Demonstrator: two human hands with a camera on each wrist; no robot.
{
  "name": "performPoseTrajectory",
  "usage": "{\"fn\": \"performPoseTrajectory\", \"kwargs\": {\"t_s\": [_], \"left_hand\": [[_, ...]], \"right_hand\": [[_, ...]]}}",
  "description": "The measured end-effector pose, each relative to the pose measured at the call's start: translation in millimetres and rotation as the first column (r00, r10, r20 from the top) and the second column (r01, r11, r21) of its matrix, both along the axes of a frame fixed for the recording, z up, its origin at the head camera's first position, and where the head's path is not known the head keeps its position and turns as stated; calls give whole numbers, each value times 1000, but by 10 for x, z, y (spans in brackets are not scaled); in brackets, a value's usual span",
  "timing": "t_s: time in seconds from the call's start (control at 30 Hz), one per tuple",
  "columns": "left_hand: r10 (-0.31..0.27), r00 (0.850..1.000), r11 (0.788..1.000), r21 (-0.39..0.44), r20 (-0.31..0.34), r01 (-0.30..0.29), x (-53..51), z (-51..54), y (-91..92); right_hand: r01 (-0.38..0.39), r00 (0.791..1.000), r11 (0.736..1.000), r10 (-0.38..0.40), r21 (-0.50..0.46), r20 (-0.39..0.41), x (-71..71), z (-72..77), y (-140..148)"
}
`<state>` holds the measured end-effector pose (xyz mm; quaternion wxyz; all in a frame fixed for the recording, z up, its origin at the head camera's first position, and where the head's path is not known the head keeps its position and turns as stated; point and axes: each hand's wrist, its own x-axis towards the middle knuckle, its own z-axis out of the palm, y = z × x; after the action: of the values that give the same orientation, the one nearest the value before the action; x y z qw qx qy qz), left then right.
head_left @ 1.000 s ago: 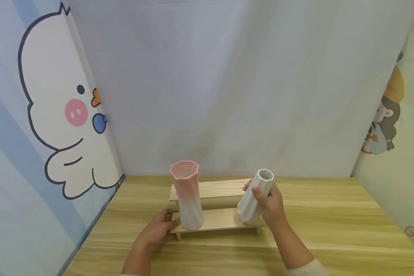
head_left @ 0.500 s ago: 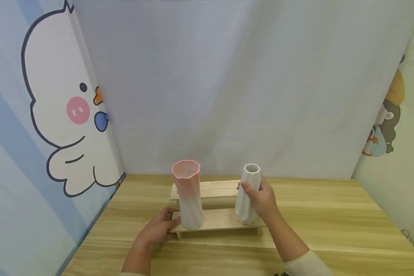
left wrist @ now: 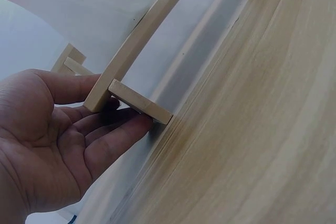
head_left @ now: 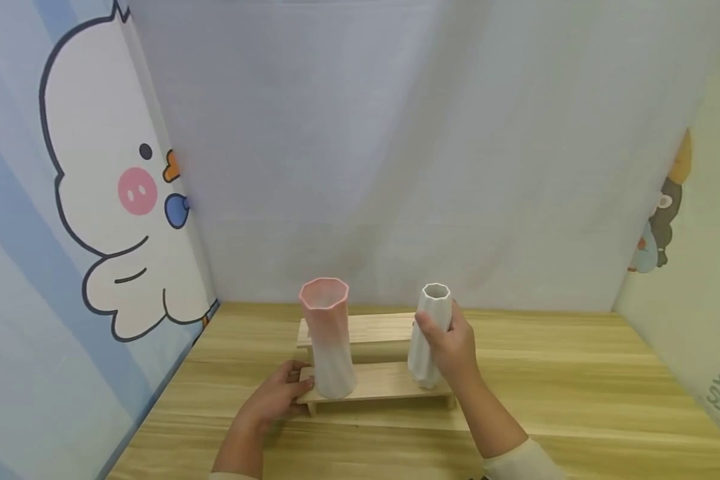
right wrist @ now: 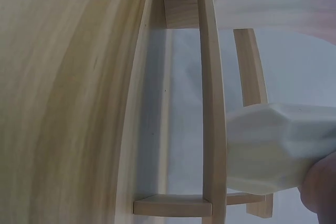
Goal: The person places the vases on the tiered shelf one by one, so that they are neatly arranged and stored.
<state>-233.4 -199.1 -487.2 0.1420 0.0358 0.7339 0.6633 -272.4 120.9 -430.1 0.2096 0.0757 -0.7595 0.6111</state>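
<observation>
A two-level wooden stand (head_left: 381,381) is on the table. My left hand (head_left: 273,395) grips the left end of its lower board; in the left wrist view the thumb lies over the board and fingers reach underneath, against the leg (left wrist: 140,102). Beside that hand, a tall pink-to-white fluted vase (head_left: 330,340) stands upright on the lower board. My right hand (head_left: 456,347) holds a white fluted vase (head_left: 427,350) around its upper body, thumb in front. Its base meets the board's right part (right wrist: 214,129), and it stands nearly upright. Most right fingers are hidden behind it.
The upper board (head_left: 381,328) runs behind both vases, against the grey backdrop's side of the wooden table (head_left: 552,373). A grey-white cloth (head_left: 360,147) hangs at the back, and printed cartoon panels (head_left: 114,173) flank the left and right.
The white vase has swung from leaning right to nearly upright, its top shifting left with my right hand. My left hand and the pink-to-white vase stay put.
</observation>
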Motion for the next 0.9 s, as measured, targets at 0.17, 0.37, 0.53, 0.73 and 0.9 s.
{"fn": "performPoseTrajectory", "kwargs": {"t_s": [0.17, 0.37, 0.53, 0.73, 0.9], "left_hand": [[11, 1000, 1000, -13, 3, -11, 0, 0, 6], [10, 1000, 1000, -12, -1, -10, -7, -2, -6], [-3, 1000, 1000, -1, 1, 3, -12, 1, -11], [-4, 1000, 1000, -7, 2, 4, -10, 2, -17], [0, 1000, 1000, -12, 3, 0, 8, 11, -14]], "right_hand": [[-20, 1000, 1000, 20, 19, 10, 28, 62, 15], [-102, 995, 995, 102, -5, 0, -34, 61, 73], [-75, 997, 997, 75, -21, -24, -38, 43, 61], [-51, 998, 999, 51, -11, -26, -36, 33, 41], [-74, 997, 997, 74, -32, -6, -31, 39, 42]]}}
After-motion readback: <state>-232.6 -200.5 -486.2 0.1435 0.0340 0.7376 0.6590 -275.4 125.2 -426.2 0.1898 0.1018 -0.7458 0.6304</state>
